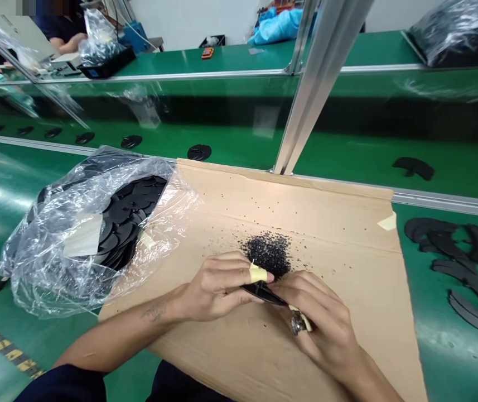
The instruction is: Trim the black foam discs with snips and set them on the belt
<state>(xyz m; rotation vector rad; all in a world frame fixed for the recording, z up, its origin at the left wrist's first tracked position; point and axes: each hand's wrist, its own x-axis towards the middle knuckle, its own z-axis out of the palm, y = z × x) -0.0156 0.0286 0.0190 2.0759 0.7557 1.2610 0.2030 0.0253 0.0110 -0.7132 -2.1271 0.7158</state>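
Here, above a brown cardboard sheet [364, 312] spread on a green workbench [456, 363], we see two bare hands meeting around a thin black disc [270, 294], tilted and raised just in front of a heap of tiny black bits [269, 251]. The left hand [222, 287] pinches the disc by its left side between thumb and fingers, with yellow tape [257, 273] wrapped around one fingertip. The right hand [324, 318] is closed on the opposite side; by its fingers we notice a small shiny metal piece [296, 322], though we cannot tell what it is. Stray bits dot the cardboard around the heap. To the left, we find a clear plastic bag [50, 234] filled with stacked black discs [125, 218], partly overlapping the sheet. To the right lie curved black pieces [468, 285] on the bench. Beyond the sheet, dark round pieces [199, 152] stand in a spaced row on a green surface, and at upper left we glimpse a co-worker's forearm [69, 43] near a bagged bundle [100, 44].
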